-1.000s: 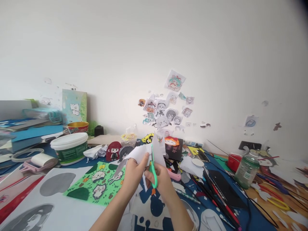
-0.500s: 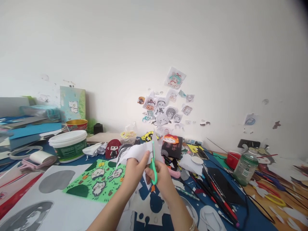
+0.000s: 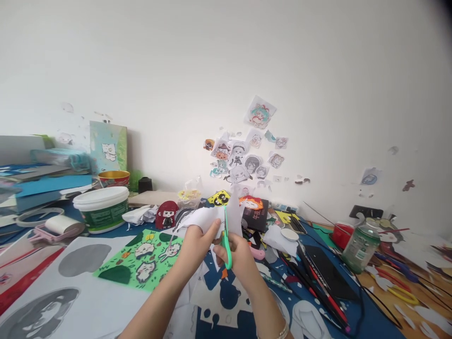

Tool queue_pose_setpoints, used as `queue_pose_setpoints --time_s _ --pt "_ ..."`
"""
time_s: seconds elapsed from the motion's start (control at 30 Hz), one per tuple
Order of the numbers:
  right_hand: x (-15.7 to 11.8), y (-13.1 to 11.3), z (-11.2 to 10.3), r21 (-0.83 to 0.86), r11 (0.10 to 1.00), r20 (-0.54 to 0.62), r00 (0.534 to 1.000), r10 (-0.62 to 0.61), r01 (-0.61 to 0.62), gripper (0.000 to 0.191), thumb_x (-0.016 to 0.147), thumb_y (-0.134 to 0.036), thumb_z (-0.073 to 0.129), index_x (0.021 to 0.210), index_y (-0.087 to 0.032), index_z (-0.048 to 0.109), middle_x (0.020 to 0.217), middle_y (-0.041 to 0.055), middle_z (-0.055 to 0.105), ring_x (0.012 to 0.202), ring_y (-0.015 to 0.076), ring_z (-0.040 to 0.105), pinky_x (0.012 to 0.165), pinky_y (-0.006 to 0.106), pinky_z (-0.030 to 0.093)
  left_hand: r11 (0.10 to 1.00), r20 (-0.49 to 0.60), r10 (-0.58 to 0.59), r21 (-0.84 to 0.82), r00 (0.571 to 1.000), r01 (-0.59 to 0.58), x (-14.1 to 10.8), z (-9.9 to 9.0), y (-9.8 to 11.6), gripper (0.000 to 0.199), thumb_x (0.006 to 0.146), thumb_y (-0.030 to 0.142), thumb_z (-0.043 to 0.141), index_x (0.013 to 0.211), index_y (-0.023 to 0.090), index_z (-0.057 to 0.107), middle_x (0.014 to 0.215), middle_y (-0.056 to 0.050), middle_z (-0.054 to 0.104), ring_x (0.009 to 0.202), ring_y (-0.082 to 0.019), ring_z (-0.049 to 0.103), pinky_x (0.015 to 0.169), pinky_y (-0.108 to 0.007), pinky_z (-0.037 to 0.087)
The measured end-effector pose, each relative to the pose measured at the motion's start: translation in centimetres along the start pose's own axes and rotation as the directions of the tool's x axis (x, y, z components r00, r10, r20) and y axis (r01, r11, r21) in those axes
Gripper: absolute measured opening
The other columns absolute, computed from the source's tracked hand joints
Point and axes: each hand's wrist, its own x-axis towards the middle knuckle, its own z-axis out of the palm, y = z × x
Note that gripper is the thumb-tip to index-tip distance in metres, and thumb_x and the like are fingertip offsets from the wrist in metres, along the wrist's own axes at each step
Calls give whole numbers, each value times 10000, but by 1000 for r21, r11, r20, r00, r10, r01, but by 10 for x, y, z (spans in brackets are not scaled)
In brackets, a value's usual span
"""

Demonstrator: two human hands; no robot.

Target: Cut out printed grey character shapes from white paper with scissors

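My left hand (image 3: pixel 203 238) pinches a white sheet of paper (image 3: pixel 201 219) with a black-and-grey printed drawing on its left part. My right hand (image 3: pixel 235 252) is wrapped round the handles of green scissors (image 3: pixel 228 249). Their blades point up and away from me, with the paper on both sides of them. A strip of the sheet stands up to the right of the blades. Below the hands lies a paper scrap with cut-out holes (image 3: pixel 226 320).
Left of my hands lie a green illustrated sheet (image 3: pixel 123 268) and a red-haired paper figure (image 3: pixel 166 214). A lidded tub (image 3: pixel 102 212) stands behind. To the right are pens (image 3: pixel 326 296), a black case (image 3: pixel 332 273) and a bottle (image 3: pixel 362 247). Paper drawings (image 3: pixel 240 155) cover part of the wall.
The view has shifted slightly. The strip of paper right of the blades stands out wider and leans further right. Both hands keep their hold on the sheet and scissors.
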Motion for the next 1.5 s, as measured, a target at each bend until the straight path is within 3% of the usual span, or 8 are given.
queue_pose_setpoints --time_s 0.17,0.33,0.47,0.57,0.67,0.93,1.17,1.5 --pt "0 2 -1 -7 1000 11 1000 -17 17 316 672 -383 668 838 -128 585 528 -40 498 466 98 446 462 224 376 999 24 -12 34 1000 11 0 -1 0 335 701 473 552 537 187 491 474 29 474 495 -148 462 501 -261 363" --pt "1 7 -1 0 999 7 999 -34 34 286 677 -373 673 786 -141 545 552 -41 496 459 86 439 453 217 380 999 97 -29 33 995 26 2 -4 -1 380 722 500 526 516 185 480 448 30 469 464 -133 438 502 -261 355" --pt "3 7 -1 8 1000 4 1000 -17 17 292 663 -377 683 759 -160 515 555 -44 502 457 87 439 462 227 400 1000 221 -6 -11 975 9 6 -9 -4 390 758 501 489 550 171 504 464 18 503 479 -134 471 539 -260 379" --pt "3 6 -2 -38 999 -5 1000 10 -10 291 650 -377 689 753 -154 534 525 -44 499 451 96 455 464 234 406 996 304 -13 -79 953 39 9 -13 -6 330 720 483 560 639 166 515 492 35 506 472 -114 444 493 -232 347" --pt "2 2 -4 -69 997 2 1000 24 -24 262 660 -363 677 721 -152 535 484 -47 490 451 102 470 471 233 411 990 303 -6 -133 953 49 10 -15 -7 319 697 473 596 728 165 522 515 48 500 488 -106 427 484 -217 318" --pt "0 0 -6 -79 996 92 995 35 -28 243 662 -332 679 753 -146 550 507 -42 511 466 103 481 480 232 416 999 187 0 -49 982 9 12 -11 -10 364 744 494 504 572 181 434 471 42 454 471 -105 398 479 -231 300" --pt "0 0 -12 -91 996 111 994 26 -16 232 662 -294 687 794 -149 563 587 -39 515 508 103 496 507 235 431 987 402 84 -156 912 -22 15 -13 -16 319 792 459 469 674 164 502 548 12 545 507 -116 477 511 -236 364" --pt "-1 -1 -20 -189 982 180 983 34 1 296 666 -376 684 810 -158 545 558 -40 524 513 117 510 496 238 424 987 470 73 -160 880 4 17 -18 -14 300 778 423 489 623 166 505 519 20 536 474 -108 462 490 -236 369"
